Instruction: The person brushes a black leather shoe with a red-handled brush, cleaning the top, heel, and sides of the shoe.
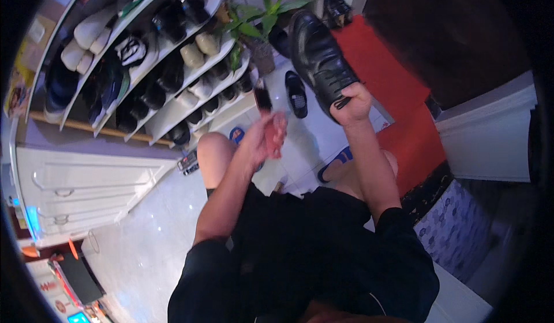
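My right hand point(353, 105) is closed on the heel end of a black leather lace-up shoe point(320, 57). The shoe is held up with its toe pointing away from me and its laces showing. To the left of it, my left hand point(266, 137), slightly blurred, is closed around a brush point(263, 96) with dark bristles that stick out beyond the fingers. A gap separates the brush from the shoe. Most of the brush handle is hidden in the hand.
A white shoe rack point(167, 86) full of shoes stands at the left. Behind are a potted plant point(262, 23) and a pair of dark shoes point(337, 7). Another black shoe point(296, 94) lies on the floor. A red mat point(381, 63) runs along the right.
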Action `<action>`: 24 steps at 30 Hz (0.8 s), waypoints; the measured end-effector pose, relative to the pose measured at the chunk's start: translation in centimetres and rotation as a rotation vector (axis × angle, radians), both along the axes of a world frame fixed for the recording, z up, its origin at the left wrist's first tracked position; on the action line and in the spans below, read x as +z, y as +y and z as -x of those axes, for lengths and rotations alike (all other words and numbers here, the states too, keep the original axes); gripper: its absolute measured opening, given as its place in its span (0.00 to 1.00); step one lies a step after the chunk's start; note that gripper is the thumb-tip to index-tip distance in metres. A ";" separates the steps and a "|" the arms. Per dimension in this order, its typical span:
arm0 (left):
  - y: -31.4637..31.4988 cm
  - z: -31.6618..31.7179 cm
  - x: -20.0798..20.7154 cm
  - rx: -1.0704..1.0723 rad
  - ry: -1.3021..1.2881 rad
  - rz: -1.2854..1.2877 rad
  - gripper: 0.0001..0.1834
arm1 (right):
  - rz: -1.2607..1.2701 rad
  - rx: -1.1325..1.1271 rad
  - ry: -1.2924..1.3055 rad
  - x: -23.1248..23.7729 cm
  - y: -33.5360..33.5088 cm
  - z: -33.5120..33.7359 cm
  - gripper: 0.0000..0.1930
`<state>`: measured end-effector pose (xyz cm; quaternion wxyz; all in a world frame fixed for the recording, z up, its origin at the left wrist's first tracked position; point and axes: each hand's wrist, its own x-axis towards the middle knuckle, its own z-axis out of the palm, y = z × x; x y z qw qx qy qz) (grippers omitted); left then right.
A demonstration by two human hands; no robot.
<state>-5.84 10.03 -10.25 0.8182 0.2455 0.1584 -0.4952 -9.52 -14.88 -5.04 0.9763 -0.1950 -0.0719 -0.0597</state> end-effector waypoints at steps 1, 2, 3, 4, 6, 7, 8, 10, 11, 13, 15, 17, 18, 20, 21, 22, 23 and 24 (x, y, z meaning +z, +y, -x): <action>1.4 0.5 -2.9 -0.100 0.157 -0.013 0.15 | 0.006 -0.005 0.031 0.4 0.5 0.1 0.38; 2.1 1.4 -4.2 -0.113 0.220 0.016 0.17 | 0.051 -0.011 -0.016 0.6 0.5 0.2 0.38; 2.5 1.9 -4.7 -0.126 0.285 0.046 0.18 | 0.099 -0.018 -0.060 0.8 0.5 0.3 0.37; 2.8 2.1 -4.3 -0.137 0.136 -0.046 0.20 | 0.149 -0.017 -0.098 0.9 0.5 0.5 0.36; 3.2 2.4 -2.7 -0.142 -0.164 -0.228 0.23 | 0.371 -0.119 -0.105 0.6 1.0 0.4 0.35; 2.6 2.8 -0.8 -0.098 -0.211 -0.468 0.25 | 0.480 -0.164 -0.108 0.5 1.2 0.6 0.35; 3.7 1.9 -1.9 -0.189 -0.245 -0.428 0.26 | 0.657 -0.217 -0.094 0.5 0.5 1.4 0.33; 4.2 1.4 0.1 -0.208 -0.401 -0.435 0.29 | 0.793 -0.280 -0.126 1.6 0.5 2.0 0.32; 3.9 1.9 1.7 -0.135 -0.525 -0.472 0.29 | 0.862 -0.311 -0.139 2.3 0.5 2.3 0.31; 3.4 2.2 4.0 -0.040 -0.653 -0.487 0.30 | 1.116 -0.446 -0.174 2.7 0.0 2.9 0.31; 4.0 2.2 4.3 -0.017 -0.640 -0.455 0.29 | 1.050 -0.493 -0.209 1.0 -2.9 2.0 0.36; 4.3 2.6 5.9 0.048 -0.642 -0.563 0.27 | -0.005 -0.293 -0.004 2.0 -2.5 0.6 0.42; 4.0 2.9 7.0 0.080 -0.622 -0.597 0.26 | -0.155 -0.172 -0.106 1.3 -4.3 0.7 0.43; 4.1 2.4 7.5 0.191 -0.684 -0.514 0.23 | -0.312 -0.045 -0.259 0.8 -6.3 0.7 0.43; 4.3 2.4 8.0 0.230 -0.699 -0.503 0.22 | -0.318 -0.029 -0.289 1.2 -6.4 0.8 0.42; 4.5 2.3 8.1 0.268 -0.715 -0.492 0.22 | -0.323 -0.015 -0.319 1.4 -6.5 1.1 0.41; 4.8 2.1 7.9 0.258 -0.728 -0.503 0.23 | -0.311 -0.023 -0.282 1.4 -6.7 1.4 0.40; 4.5 2.2 8.3 0.248 -0.741 -0.497 0.21 | -0.299 -0.033 -0.250 1.4 -6.9 1.8 0.40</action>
